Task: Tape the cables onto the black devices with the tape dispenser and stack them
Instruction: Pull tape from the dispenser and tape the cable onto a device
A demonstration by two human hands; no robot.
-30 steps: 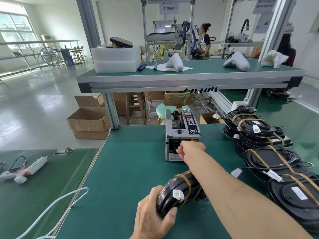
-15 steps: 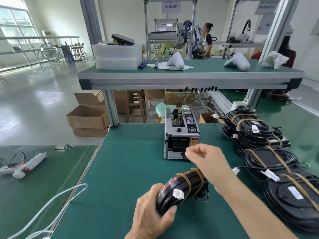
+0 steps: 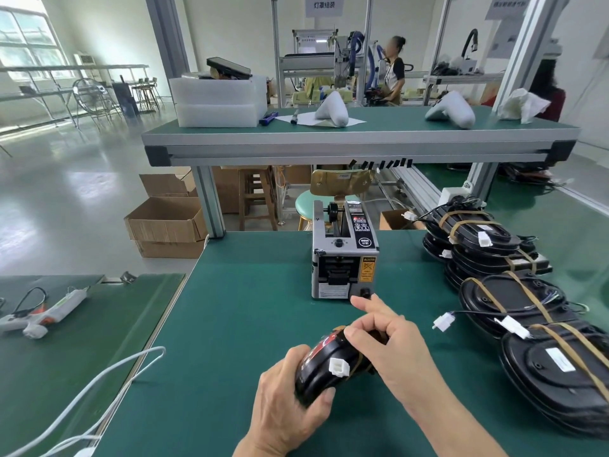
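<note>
A person's two bare hands work over a green bench mat (image 3: 250, 318), seen from a head-worn camera looking forward and down. The left hand (image 3: 290, 400) grips the near end of a black oval device (image 3: 324, 364), held tilted on its edge just above the mat; the thumb presses the near rim and the fingers curl under and behind it, clamped on the housing. A white cable connector (image 3: 339, 367) lies against the device's dark face, just beside the left thumb. The right hand (image 3: 392, 344) rests over the far upper side of the same device, its thumb and bent fingers closed down on the top edge where a tan tape band (image 3: 359, 361) wraps round the body; the index finger points forward toward the tape dispenser. Whether the fingertips pinch a loose strip of tape is hard to tell, since the hand covers that spot. The grey tape dispenser (image 3: 344, 255) stands upright on the mat just beyond the right fingertips, apart from them, its outlet facing the person. To the right, near the mat's edge, finished black devices (image 3: 514, 301) banded with tan tape lie in overlapping stacks, white connectors trailing from them. On a separate mat at far left lies a glue gun (image 3: 49, 313).
</note>
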